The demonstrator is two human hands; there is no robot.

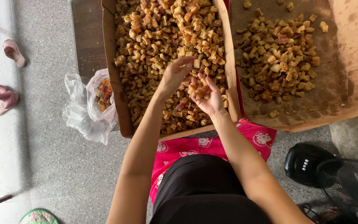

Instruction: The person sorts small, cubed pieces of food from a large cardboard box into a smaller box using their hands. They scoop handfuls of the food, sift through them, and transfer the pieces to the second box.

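I take the full box as my landmark: a shallow cardboard box on the floor, heaped with small brown and tan cubes of what looks like dried or fried food. My right hand is cupped palm-up just above the near part of that box, with a small pile of cubes resting in the hollow; the fingers curl loosely to keep the pieces from rolling off rather than squeezing them. My left hand hangs just beside it, over the same box, fingertips bunched and pointing down toward the cupped palm, as if pinching or picking at single pieces; I cannot tell whether a cube is between those fingertips. The two hands sit close together, nearly touching, so a piece dropped from either one would land in the heap below. To the right of the full box, touching its edge, lies a second box with a thinner scatter of the same cubes spread over its stained bottom. To the left of the full box sits a clear bag, mouth open, holding a small clump of darker, redder pieces. Below the box, a pink cloth lies under my knees, and a black fan stands further right.
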